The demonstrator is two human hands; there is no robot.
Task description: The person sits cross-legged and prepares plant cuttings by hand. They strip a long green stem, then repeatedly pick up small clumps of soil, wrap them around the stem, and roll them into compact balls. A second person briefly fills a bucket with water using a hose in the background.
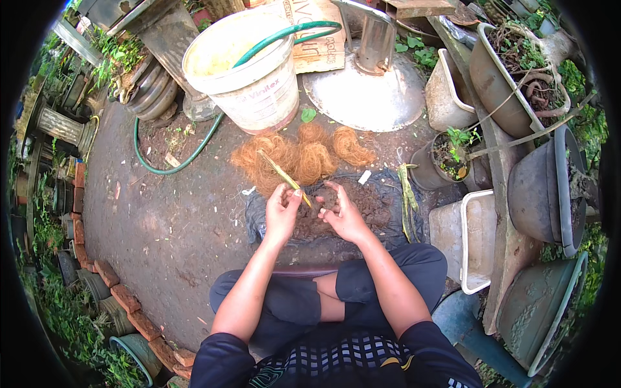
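My left hand (283, 209) grips a short yellow-green plant cutting (279, 170) that slants from upper left to lower right. Close to the cutting's lower end is my right hand (342, 213), its fingers apart and curled, holding nothing that I can see. Below both hands, dark moist soil (371, 203) lies on a black plastic sheet (253, 213). Clumps of brown fibre (315, 160) rest on the ground just beyond. More green stems (407, 199) lie at the sheet's right edge, and a small white piece (364, 177) sits at its far edge.
A white plastic bucket (257, 99) with a green hose (177, 170) stands beyond the fibre, beside a round metal base (368, 99). Rectangular pots (449, 230), a small potted plant (432, 167) and larger planters (533, 189) line the right. Bricks (126, 298) edge the left side.
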